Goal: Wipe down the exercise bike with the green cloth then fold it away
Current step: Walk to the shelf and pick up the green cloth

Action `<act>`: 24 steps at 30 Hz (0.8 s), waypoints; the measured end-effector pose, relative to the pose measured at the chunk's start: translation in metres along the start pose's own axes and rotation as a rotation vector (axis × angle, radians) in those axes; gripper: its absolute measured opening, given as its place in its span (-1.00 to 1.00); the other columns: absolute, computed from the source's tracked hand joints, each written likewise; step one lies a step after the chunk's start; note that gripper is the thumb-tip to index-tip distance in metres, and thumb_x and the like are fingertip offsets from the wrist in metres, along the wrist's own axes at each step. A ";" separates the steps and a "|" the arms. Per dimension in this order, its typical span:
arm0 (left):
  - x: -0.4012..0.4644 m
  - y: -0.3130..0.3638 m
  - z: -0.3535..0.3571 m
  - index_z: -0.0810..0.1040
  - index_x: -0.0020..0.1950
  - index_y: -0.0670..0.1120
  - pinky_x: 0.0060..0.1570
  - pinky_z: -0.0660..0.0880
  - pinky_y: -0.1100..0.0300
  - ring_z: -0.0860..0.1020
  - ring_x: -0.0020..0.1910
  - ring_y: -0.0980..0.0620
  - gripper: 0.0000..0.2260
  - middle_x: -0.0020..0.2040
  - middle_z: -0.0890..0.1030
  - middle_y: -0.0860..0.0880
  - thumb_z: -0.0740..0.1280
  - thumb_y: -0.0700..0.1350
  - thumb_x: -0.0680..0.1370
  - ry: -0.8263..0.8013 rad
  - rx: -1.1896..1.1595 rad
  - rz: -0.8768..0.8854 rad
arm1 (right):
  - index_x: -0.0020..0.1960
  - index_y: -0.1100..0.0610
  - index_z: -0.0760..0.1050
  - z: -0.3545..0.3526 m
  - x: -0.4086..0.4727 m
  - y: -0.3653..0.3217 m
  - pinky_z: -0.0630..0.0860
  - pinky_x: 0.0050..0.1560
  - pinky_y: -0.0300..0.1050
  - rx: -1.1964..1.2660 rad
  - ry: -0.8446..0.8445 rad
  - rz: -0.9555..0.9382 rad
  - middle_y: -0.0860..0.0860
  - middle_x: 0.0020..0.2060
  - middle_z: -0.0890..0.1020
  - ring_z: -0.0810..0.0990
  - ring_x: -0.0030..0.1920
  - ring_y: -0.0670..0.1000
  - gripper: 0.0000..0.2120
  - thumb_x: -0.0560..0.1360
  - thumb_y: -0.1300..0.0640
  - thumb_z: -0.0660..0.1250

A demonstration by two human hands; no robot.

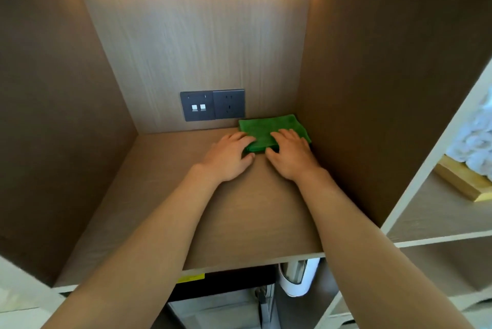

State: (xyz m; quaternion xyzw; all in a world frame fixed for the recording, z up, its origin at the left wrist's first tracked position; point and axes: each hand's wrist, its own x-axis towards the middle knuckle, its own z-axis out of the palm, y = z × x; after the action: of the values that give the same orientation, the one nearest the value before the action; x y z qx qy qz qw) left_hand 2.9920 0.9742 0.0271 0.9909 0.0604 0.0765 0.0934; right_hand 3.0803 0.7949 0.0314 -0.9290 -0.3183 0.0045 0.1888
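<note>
Presently the green cloth (269, 130) lies folded into a flat rectangle on the shelf (165, 195), at its far right corner, close to the back wall and just below the dark socket plate (229, 103). My left hand (229, 158) rests palm down, fingers spread flat over the cloth's near left edge, gripping nothing. My right hand (290, 155) lies likewise flat on its near right portion, fingers extended, pressing rather than holding. The exercise bike is not in view. I judge the wiping finished and the folding in its last step. The cloth looks soft, light and limp; it should slide readily on the smooth shelf and spring open if released carelessly. It is best taken by pinching the folded near edge through all layers.
</note>
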 end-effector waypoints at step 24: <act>-0.137 0.013 -0.015 0.40 0.54 0.11 0.53 0.27 -0.11 0.29 0.55 -0.16 -0.52 0.62 0.27 -0.03 0.30 0.17 0.63 0.021 -0.212 -0.066 | 0.56 -0.01 0.43 0.004 -0.107 -0.059 0.22 0.57 0.03 -0.036 0.017 -0.042 0.03 0.56 0.41 0.33 0.55 0.13 -0.46 0.62 -0.15 0.31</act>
State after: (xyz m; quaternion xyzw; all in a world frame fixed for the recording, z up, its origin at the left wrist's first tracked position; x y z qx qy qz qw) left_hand 2.8561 0.9459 0.0247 0.9721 0.0857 0.0894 0.1994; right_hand 2.9593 0.7757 0.0365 -0.9253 -0.3363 -0.0129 0.1750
